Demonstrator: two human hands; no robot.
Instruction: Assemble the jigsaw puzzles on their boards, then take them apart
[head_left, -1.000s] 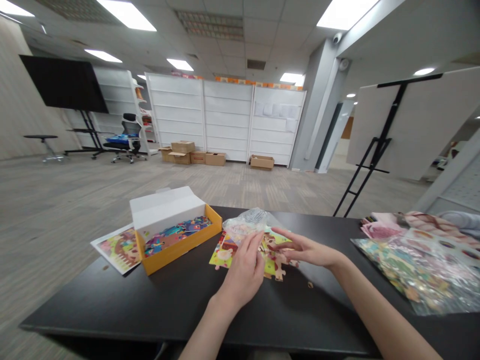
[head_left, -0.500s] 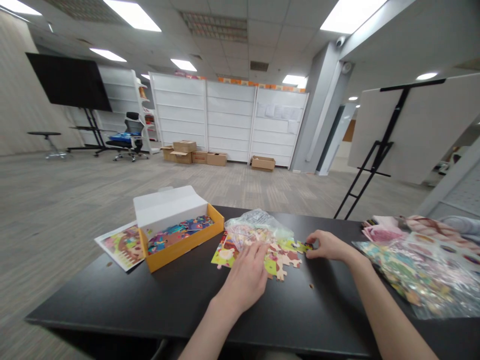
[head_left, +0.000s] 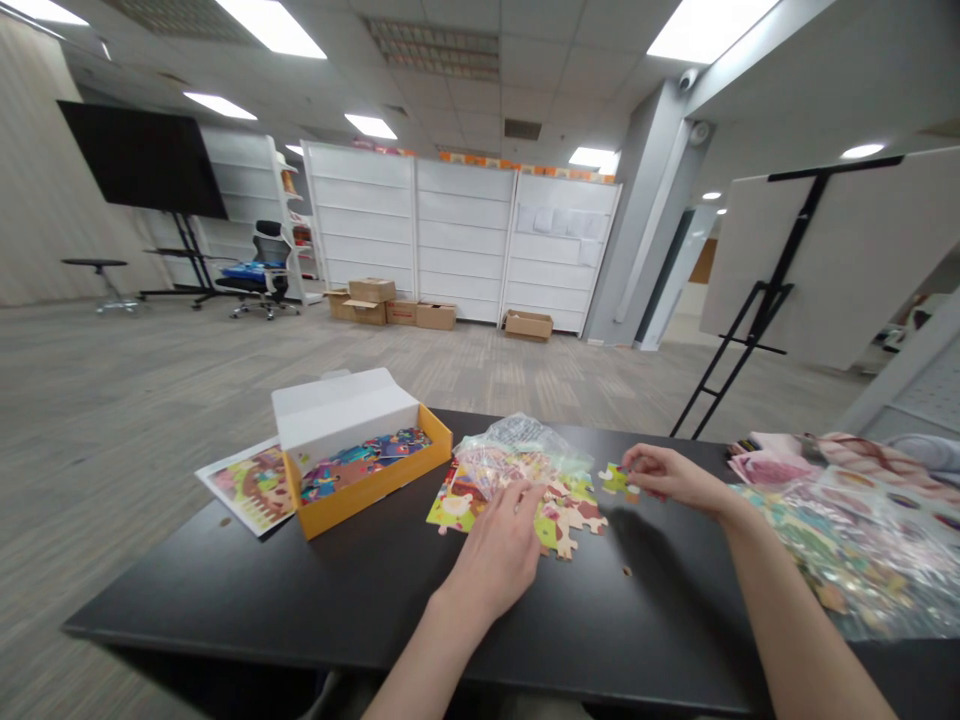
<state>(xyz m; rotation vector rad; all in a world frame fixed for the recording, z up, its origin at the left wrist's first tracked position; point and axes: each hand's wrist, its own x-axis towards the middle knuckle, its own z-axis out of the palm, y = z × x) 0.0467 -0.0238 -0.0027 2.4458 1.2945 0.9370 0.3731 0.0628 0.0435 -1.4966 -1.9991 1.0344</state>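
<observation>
My right hand [head_left: 661, 472] pinches a yellow-green jigsaw puzzle piece [head_left: 615, 480], held just right of the joined puzzle and apart from it. My left hand [head_left: 504, 530] lies with its fingers stretched out over the partly joined jigsaw puzzle [head_left: 454, 505], which shows bright green and brown-and-white patches. A clear plastic bag [head_left: 517, 440] with puzzle pieces in it rests on the back part of the puzzle, just beyond my left fingertips. The bag and my left hand cover much of the puzzle's middle.
On the black table [head_left: 315, 600], a yellow box [head_left: 375, 500] with its white lid raised holds colourful puzzle pieces. A picture sheet [head_left: 251, 485] lies partly beneath it. To the right are a clear bag of pieces [head_left: 862, 560] and pink items [head_left: 776, 465]. An easel [head_left: 757, 300] stands behind.
My right hand has moved a little up and right with the puzzle piece, which is now separated from the joined puzzle. My left hand stays nearly in place.
</observation>
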